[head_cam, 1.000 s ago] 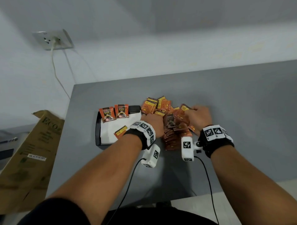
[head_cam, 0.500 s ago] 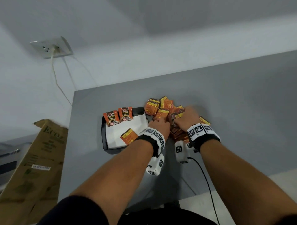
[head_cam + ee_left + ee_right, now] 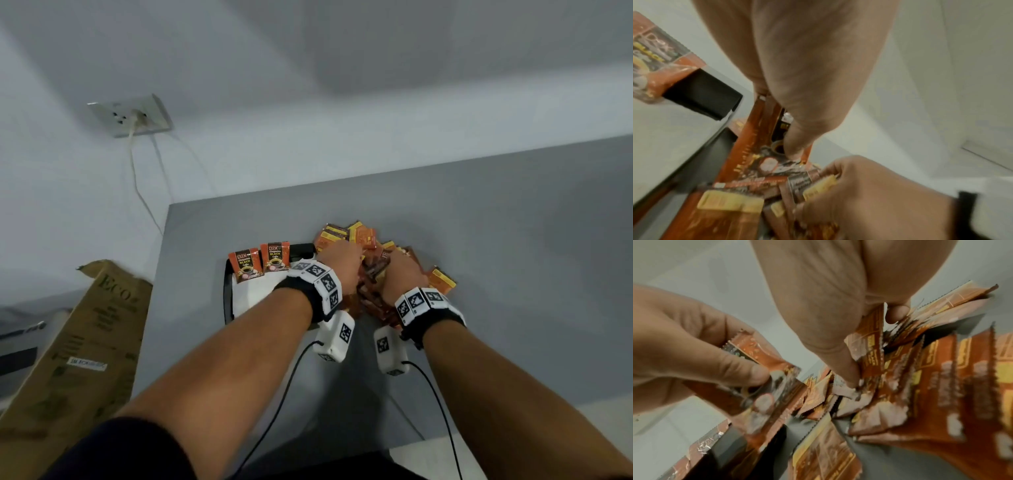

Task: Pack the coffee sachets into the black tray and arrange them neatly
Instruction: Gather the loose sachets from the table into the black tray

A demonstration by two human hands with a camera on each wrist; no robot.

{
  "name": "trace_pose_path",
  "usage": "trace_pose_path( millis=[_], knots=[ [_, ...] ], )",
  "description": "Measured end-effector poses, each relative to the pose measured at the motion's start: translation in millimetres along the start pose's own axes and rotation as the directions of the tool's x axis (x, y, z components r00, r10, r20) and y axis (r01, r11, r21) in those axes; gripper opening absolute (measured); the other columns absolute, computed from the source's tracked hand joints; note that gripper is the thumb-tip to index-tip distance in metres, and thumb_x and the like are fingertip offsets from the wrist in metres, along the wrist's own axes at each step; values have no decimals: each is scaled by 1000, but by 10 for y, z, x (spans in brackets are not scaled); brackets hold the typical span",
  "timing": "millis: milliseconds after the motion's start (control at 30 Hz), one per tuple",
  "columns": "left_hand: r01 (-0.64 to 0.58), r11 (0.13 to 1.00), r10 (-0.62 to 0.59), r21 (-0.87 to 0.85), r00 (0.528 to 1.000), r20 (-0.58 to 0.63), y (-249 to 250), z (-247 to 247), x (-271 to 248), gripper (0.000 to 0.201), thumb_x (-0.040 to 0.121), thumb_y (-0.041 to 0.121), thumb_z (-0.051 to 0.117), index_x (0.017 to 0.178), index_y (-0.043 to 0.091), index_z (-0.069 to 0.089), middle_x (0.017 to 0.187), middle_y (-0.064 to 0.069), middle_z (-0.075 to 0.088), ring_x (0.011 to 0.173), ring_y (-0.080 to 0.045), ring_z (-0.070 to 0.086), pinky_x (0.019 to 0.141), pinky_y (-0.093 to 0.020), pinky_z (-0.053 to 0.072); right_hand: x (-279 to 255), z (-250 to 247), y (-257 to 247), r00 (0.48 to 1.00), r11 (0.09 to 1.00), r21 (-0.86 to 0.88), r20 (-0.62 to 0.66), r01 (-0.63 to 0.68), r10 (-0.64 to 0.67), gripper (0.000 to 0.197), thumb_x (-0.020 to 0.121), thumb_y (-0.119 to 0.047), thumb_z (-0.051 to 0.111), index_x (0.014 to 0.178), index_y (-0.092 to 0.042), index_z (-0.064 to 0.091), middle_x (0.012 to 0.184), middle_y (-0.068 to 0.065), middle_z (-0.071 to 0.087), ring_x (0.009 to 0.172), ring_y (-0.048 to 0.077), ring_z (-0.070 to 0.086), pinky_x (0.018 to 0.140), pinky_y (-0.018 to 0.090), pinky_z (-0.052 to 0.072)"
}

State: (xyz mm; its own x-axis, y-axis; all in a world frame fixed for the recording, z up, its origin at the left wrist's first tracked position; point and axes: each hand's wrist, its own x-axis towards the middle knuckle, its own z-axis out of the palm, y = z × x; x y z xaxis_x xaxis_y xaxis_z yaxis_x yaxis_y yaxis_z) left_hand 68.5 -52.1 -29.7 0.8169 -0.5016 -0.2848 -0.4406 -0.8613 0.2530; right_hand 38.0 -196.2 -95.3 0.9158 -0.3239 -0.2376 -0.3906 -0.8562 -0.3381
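Observation:
A heap of orange and brown coffee sachets [image 3: 363, 236] lies on the grey table, right of the black tray [image 3: 226, 294]. The tray has a white liner, and two sachets [image 3: 245, 265] stand at its far edge. Both hands are in the heap. My left hand [image 3: 342, 258] pinches one sachet [image 3: 766, 159] between thumb and fingers, close to the tray's corner [image 3: 702, 97]. My right hand [image 3: 399, 270] grips a small bunch of sachets [image 3: 871, 344] on edge between thumb and fingers. In the right wrist view the left hand [image 3: 715, 353] holds its sachet [image 3: 764, 386].
A cardboard box [image 3: 78, 342] leans beside the table's left edge. A wall socket [image 3: 132, 114] with a hanging cable is at the far left. Bare grey table [image 3: 513, 257] extends to the right. Wrist camera cables trail toward my body.
My hands have drawn closer together over the heap. The left hand has shifted right from the tray's edge, and its forearm now hides the sachet lying in the tray.

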Motion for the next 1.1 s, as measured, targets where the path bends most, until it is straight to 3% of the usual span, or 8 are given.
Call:
trace_pose_path(
  millis=[233,333,467,533,667,967,1033,1100],
  knots=[
    [55,983,-72,176,993,95,-86,67,417,23,79,9,66,65,18,50,82,-6,60,71,-27,59,62,-34,50,-9,-191,25,986,983,111,55,150,-156,22,80,-45,52,82,-25,61,83,-3,65,77,22,66,71,33,55],
    [7,978,-47,207,981,190,-65,95,502,4,79,14,70,82,15,68,87,-5,67,70,-25,63,66,-34,57,-32,-432,99,994,934,352,57,64,-90,8,79,-20,62,76,-14,67,70,0,67,64,16,63,58,25,50],
    [-13,973,-41,231,973,227,-143,377,771,21,77,36,73,91,22,66,92,-3,64,73,-26,62,67,-31,52,100,-564,223,994,924,378,104,-58,20,3,73,-11,69,75,-13,70,70,3,70,68,19,67,56,24,46],
    [-14,968,-41,249,976,215,-148,434,815,20,78,37,72,92,27,63,91,-1,60,92,-31,64,79,-40,54,195,-513,230,993,950,301,102,-88,60,14,71,-18,73,84,-13,69,78,4,70,77,23,68,61,26,47],
    [-16,965,-43,263,975,219,-76,292,618,45,93,25,62,137,28,55,138,-11,47,135,-40,34,108,-58,37,286,-350,186,992,999,30,126,-33,29,19,82,-25,72,96,-13,67,95,8,66,90,28,65,76,32,52],
    [27,998,-26,-52,1000,12,-131,-14,378,42,83,4,63,114,25,44,101,-1,58,88,-26,61,80,-44,54,474,139,305,999,996,-80,33,-30,33,54,73,-51,71,115,-21,57,117,6,59,105,31,60,86,43,52],
    [42,998,-39,-37,997,65,-109,-138,358,28,85,7,64,110,14,58,98,-5,63,89,-27,63,78,-42,56,462,133,283,999,997,-61,32,-42,44,49,72,-46,75,108,-17,59,108,5,64,96,29,63,77,39,53],
    [24,999,-29,29,985,169,-57,-213,298,4,81,11,67,83,9,65,77,-6,62,78,-26,65,67,-34,54,371,2,194,997,998,7,49,-58,57,35,74,-38,76,97,-16,63,94,5,67,82,26,64,67,32,50]
  ],
)
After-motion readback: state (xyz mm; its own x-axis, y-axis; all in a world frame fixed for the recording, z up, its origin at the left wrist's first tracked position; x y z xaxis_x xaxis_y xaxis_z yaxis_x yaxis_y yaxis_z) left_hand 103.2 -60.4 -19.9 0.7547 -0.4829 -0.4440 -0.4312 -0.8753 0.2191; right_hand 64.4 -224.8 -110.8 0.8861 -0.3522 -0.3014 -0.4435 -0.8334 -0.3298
